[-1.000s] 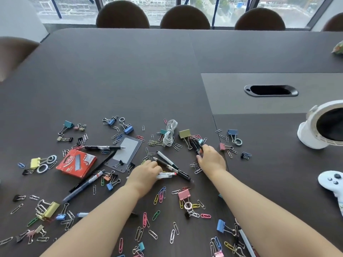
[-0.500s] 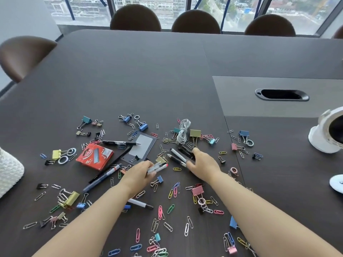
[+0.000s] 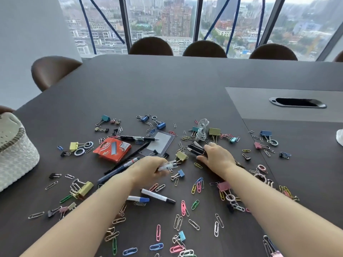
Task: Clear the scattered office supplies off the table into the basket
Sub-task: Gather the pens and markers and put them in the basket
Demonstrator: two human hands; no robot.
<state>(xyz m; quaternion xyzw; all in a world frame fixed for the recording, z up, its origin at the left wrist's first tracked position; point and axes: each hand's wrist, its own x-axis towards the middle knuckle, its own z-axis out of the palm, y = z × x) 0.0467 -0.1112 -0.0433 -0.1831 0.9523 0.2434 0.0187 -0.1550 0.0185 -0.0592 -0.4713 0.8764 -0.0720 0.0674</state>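
Paper clips, binder clips and pens lie scattered over the dark table [image 3: 148, 89]. My left hand [image 3: 150, 170] is shut on a clear-barrelled pen [image 3: 169, 165] whose tip points right. My right hand [image 3: 216, 156] grips several black pens [image 3: 195, 150] just left of its fingers. A white woven basket [image 3: 16, 154] stands at the left edge. A red staple box [image 3: 112, 149], a clear badge holder [image 3: 159, 141], a coiled white cable [image 3: 202, 129] and a white marker [image 3: 157, 196] lie among the clips.
Brown chairs [image 3: 52, 71] ring the far and left sides of the table. A grey cable hatch with an oval slot [image 3: 297, 102] sits at the right. A white object [image 3: 340, 138] shows at the right edge. The far half of the table is bare.
The view has tilted up and turned left, so the basket shows more fully. Both hands have closed on pens: the left lifted the clear pen, the right gathered the black ones.
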